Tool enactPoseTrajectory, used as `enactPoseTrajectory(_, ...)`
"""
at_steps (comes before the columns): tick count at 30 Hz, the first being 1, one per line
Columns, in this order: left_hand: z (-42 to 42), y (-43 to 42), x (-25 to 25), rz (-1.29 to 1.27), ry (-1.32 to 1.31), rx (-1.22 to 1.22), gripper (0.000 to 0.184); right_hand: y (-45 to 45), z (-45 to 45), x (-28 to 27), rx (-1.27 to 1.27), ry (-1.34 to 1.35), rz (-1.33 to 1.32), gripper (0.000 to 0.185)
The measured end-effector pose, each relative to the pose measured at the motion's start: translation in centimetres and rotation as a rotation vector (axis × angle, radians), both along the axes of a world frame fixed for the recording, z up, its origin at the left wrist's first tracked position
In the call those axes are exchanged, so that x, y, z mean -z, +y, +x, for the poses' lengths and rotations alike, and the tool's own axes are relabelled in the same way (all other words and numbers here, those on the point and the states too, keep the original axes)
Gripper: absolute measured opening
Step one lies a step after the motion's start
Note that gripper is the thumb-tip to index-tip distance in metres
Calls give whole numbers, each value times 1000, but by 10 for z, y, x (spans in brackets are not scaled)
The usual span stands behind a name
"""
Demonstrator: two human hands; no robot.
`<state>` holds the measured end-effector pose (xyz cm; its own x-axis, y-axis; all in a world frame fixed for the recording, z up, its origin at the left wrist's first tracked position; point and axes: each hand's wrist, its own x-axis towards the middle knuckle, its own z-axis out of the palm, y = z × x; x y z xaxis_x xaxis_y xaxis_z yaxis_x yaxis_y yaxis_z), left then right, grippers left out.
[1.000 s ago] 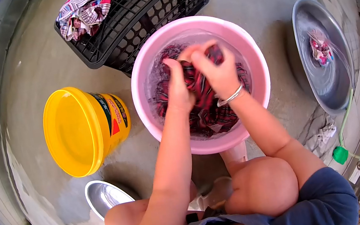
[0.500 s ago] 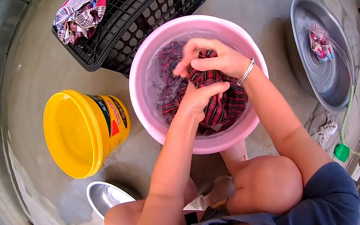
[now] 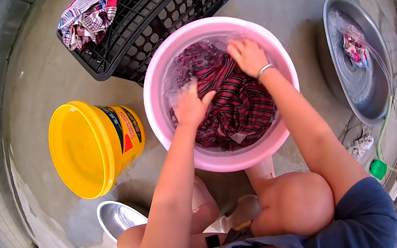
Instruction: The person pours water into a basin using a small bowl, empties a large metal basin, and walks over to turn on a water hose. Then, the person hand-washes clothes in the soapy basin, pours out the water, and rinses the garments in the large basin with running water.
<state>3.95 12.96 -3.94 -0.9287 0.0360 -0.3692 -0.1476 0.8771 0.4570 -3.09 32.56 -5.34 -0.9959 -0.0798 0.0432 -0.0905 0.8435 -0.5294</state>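
Observation:
A red-and-black plaid cloth (image 3: 231,103) lies spread and wet in a pink basin (image 3: 157,130) of water. My left hand (image 3: 192,105) rests at the cloth's left side, thumb held apart and fingertips dipping into the water, slightly blurred. On the upper right of the cloth is my right hand (image 3: 249,59), fingers apart and pointing down; a silver bangle circles its wrist. Neither hand grips the fabric.
Behind the basin stands a black plastic crate (image 3: 157,24) with crumpled patterned cloths (image 3: 88,18) on top. A yellow bucket (image 3: 101,147) and a metal bowl (image 3: 120,219) are left. At right, a grey metal tub (image 3: 358,93) holds water, a cloth and a green hose (image 3: 384,125).
Both hands have let go of the bunched plaid cloth and moved apart, left hand leftward, right hand slightly up. The cloth now lies flatter in the water.

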Motion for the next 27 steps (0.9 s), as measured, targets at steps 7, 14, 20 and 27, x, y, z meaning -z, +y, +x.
enactPoseTrajectory(7, -7, -6, 12, -280, 123, 82, 47, -18, 11, -12, 151, -457, 338, 40)
enactPoseTrajectory(14, -23, 17, -10, 1269, -414, -898, 44, -73, 30, -44, 94, -88, -775, 19)
enactPoseTrajectory(20, -27, 1, 54, 1683, -270, -999, 42, -102, 53, -57, -218, 151, -401, 27)
enactPoseTrajectory(27, -31, 37, 10, 894, 5, -549, 55, -20, 12, 23, 158, -27, -128, 42)
